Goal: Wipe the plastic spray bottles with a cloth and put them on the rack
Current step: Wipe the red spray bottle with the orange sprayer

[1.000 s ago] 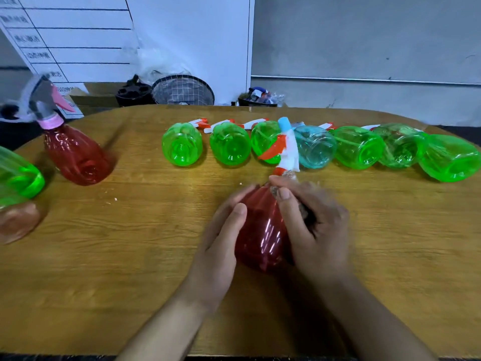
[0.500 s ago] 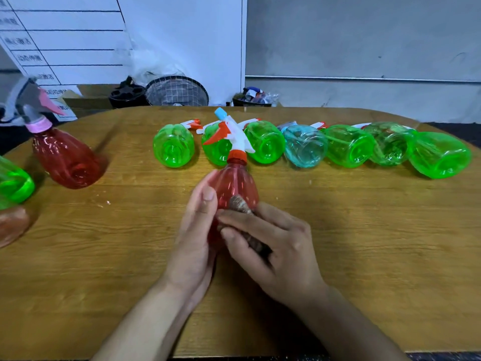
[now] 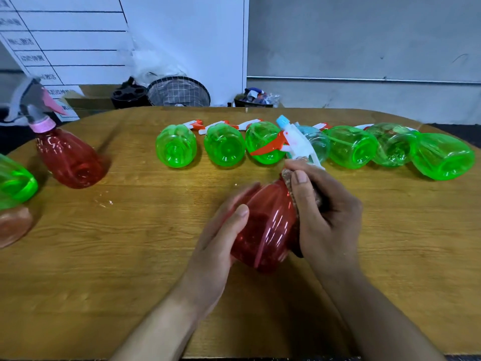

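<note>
Two hands hold a red spray bottle [image 3: 265, 225] at the centre of the frame, above the wooden table [image 3: 390, 243]. The left hand [image 3: 221, 238] cups its lower side with fingers curled round the body; the right hand [image 3: 322, 214] presses a brownish cloth [image 3: 287, 175] against the bottle's shoulder, just below the white trigger head [image 3: 299, 144] (orange lever, blue nozzle). Seven bottles lie in a row across the upper middle, six green and one pale blue [image 3: 316, 143]. Another red bottle [image 3: 70, 160] stands at upper left.
</note>
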`<action>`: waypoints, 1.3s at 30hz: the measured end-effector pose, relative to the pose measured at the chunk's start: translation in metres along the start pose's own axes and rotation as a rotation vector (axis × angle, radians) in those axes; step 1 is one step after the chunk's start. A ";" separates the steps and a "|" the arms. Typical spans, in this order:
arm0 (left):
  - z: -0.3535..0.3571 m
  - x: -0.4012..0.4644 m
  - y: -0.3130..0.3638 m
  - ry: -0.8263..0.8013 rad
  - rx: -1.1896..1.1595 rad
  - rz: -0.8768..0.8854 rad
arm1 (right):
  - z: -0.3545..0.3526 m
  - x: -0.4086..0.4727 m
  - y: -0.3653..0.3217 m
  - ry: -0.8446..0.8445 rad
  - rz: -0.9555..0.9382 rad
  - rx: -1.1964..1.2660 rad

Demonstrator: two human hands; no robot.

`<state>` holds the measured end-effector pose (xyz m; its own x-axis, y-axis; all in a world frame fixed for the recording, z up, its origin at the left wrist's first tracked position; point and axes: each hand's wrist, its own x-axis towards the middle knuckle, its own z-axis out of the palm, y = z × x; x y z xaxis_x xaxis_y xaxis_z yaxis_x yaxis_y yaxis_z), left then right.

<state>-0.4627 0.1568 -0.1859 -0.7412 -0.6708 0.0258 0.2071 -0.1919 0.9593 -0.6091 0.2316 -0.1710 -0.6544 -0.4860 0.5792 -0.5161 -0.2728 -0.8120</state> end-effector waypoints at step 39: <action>-0.007 0.006 0.005 0.098 -0.028 0.020 | 0.013 -0.025 -0.003 -0.179 -0.257 -0.246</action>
<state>-0.4610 0.1468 -0.1828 -0.6708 -0.7415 0.0159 0.2398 -0.1965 0.9507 -0.5839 0.2334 -0.1839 -0.3909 -0.5709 0.7220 -0.7816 -0.2083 -0.5880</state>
